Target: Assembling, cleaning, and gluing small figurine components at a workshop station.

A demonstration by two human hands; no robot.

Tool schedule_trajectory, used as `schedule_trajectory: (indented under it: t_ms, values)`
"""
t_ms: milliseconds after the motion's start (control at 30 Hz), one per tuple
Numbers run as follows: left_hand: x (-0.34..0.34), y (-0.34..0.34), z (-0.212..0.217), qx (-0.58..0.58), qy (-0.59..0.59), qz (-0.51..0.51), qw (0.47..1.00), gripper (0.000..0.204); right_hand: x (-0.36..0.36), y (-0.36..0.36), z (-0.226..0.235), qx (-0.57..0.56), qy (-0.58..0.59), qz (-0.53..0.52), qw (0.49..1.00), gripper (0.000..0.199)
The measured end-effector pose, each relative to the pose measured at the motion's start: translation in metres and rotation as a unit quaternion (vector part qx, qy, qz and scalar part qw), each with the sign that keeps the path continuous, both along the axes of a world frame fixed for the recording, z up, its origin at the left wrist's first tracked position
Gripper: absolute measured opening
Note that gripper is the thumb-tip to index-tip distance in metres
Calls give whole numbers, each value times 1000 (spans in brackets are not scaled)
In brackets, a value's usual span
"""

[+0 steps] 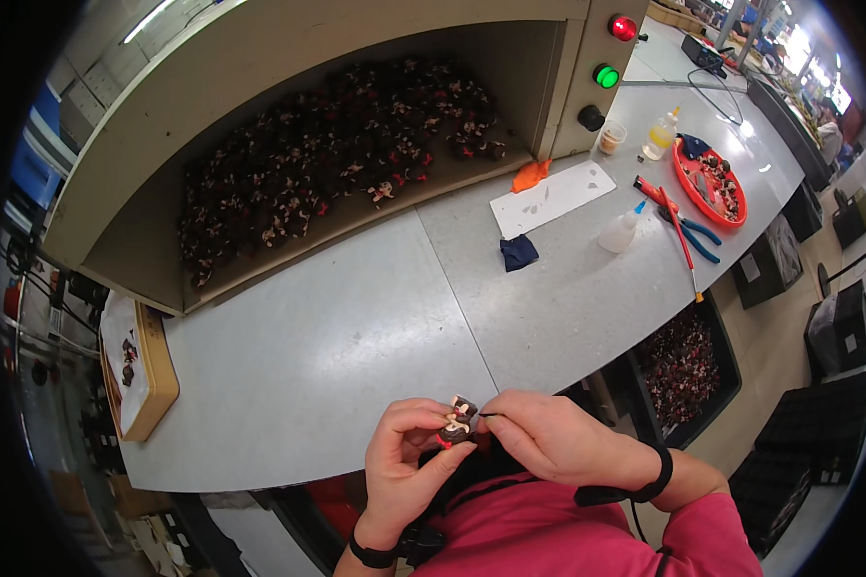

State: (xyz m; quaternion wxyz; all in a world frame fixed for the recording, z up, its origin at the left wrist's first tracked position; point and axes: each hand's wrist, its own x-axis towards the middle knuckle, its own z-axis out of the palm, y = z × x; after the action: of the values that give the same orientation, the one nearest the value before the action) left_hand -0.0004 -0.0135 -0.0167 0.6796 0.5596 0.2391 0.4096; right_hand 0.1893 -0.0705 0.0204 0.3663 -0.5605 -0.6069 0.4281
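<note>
Close to my body, at the table's near edge, my left hand grips a small figurine between thumb and fingers. The figurine is dark brown and cream with a bit of red at its lower end. My right hand is closed in a pinch just to the right of it. A thin dark piece sticks out of the pinch toward the figurine; its kind is too small to make out. Whether it touches the figurine I cannot tell.
A beige box-shaped machine full of similar figurines stands at the back left. To the right lie a white board, a dropper bottle, pliers, a brush and a red tray. A bin of parts sits below the right edge.
</note>
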Motion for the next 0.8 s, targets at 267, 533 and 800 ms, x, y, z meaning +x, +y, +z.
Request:
schedule_trajectory:
  t_ms: [267,533,800]
  values:
    - [1,-1,-1,-9,-4,2,1000,39,-7,2,-6,31,-54,-11,998,19]
    - [1,-2,0,-9,-4,11,1000,39,-9,2,-4,25,-69,-11,997,20]
    - [-1,-1,-2,3,6,2,1000,37,-7,3,-1,-5,-70,14,997,23]
